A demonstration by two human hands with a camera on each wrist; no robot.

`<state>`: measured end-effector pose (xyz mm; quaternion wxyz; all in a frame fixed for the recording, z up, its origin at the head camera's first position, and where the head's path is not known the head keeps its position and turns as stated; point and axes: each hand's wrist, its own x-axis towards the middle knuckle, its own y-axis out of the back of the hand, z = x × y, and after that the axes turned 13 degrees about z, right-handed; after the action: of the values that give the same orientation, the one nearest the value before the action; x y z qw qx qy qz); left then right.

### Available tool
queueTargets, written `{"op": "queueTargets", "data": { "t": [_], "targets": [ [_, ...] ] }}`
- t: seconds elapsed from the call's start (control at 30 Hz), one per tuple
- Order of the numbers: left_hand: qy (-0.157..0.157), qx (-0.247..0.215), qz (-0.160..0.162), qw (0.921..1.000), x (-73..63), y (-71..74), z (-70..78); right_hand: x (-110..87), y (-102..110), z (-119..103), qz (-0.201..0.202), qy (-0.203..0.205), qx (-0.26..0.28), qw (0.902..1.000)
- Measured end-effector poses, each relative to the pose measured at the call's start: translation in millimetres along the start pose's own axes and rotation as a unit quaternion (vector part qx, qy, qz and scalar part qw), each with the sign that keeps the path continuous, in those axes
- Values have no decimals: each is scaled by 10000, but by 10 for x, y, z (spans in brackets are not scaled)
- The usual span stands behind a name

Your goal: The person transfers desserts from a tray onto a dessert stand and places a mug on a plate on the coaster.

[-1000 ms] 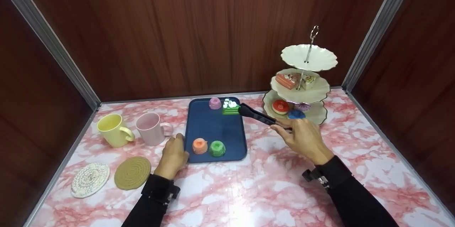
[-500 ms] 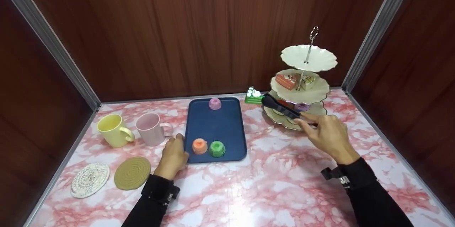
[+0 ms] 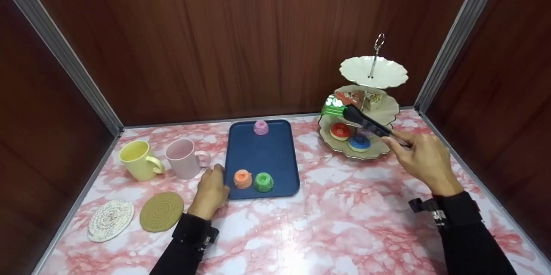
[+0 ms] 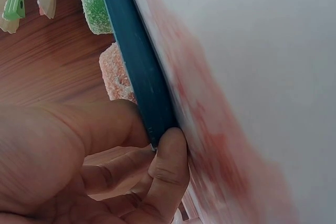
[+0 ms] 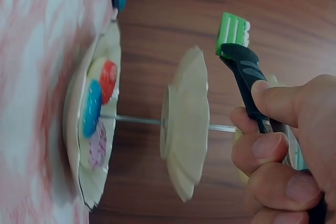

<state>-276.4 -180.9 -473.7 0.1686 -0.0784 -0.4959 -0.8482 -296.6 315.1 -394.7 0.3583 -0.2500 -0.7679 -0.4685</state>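
We see one marble-patterned table (image 3: pixel 327 223) bearing one tiered cake stand (image 3: pixel 355 72) of three scalloped plates, stiff and probably breakable, best lifted by its ring handle (image 3: pixel 379 41). Left of it lies one blue tray (image 3: pixel 262 154), likely light and rigid, to be held by the rim; our left hand (image 3: pixel 211 193) pinches that rim near the front-left corner. Our right hand (image 3: pixel 424 159) is wrapped round one pair of black tongs (image 3: pixel 366 122).

We count two mugs, a yellow mug (image 3: pixel 137 164) and a pink mug (image 3: pixel 183 161), and two round coasters, a tan coaster (image 3: pixel 161 212) and a whitish coaster (image 3: pixel 111 220).

One green cake slice (image 5: pixel 229 31) hangs in the tongs' tips, by the stand's left side, above the middle plate's level and apart from it. We judge it light and perhaps slippery; gripping the green body spares the white topping.

Two more slices, one orange-pink (image 3: pixel 349 97) and one white (image 3: pixel 373 101), sit on the middle plate (image 3: pixel 386 113); three doughnuts (image 3: pixel 340 131) on the bottom plate (image 3: pixel 327 138); three little bundt cakes (image 3: pixel 264 182) on the tray.
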Motion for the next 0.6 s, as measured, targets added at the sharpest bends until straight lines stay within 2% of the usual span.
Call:
{"op": "queueTargets", "data": {
  "t": [0.23, 0.6],
  "targets": [
    [59, -29, -39, 10000, 0, 2, 21, 53, 136, 132, -250, -402, -292, 9985],
    [70, -47, -97, 9999, 1, 2, 7, 105, 312, 262, -580, -566, -523, 9953]
  ]
}}
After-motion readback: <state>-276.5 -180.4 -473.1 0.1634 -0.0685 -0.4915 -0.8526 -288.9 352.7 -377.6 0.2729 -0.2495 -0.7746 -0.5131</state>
